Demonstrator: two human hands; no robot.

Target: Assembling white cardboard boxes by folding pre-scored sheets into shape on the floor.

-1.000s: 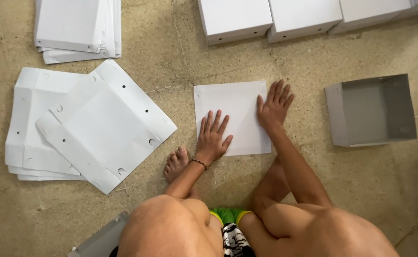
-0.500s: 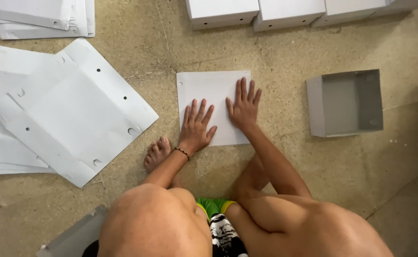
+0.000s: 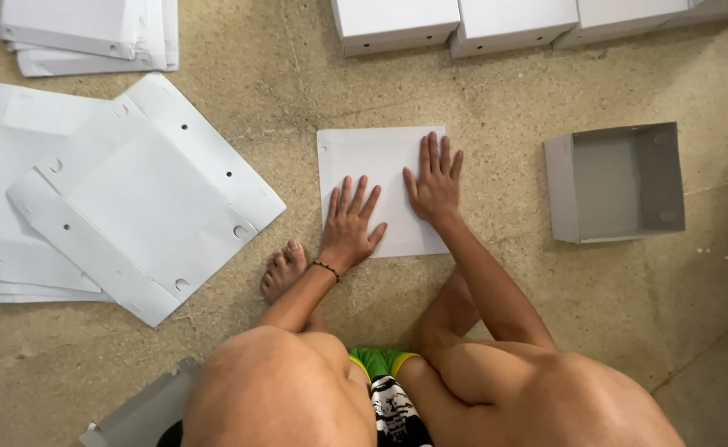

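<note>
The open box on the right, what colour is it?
The open box is grey, inside and out, as the head view shows.

Left hand (image 3: pixel 349 228) and right hand (image 3: pixel 435 184) flat on white folded sheet (image 3: pixel 372 165), floor (image 3: pixel 480 108).

Open grey box (image 3: pixel 615 184) at right; closed white boxes (image 3: pixel 455 23) along the top edge; flat white box blanks (image 3: pixel 144 194) stacked at left; folded white panel (image 3: pixel 376 170) at centre.

The folded cardboard sheet (image 3: pixel 380 178) is plain white. Left of it, the flat box blanks (image 3: pixel 132 199) are white too. Right of it, the open box tray (image 3: pixel 617 186) is grey. The floor (image 3: pixel 496 99) beneath is speckled beige.
</note>
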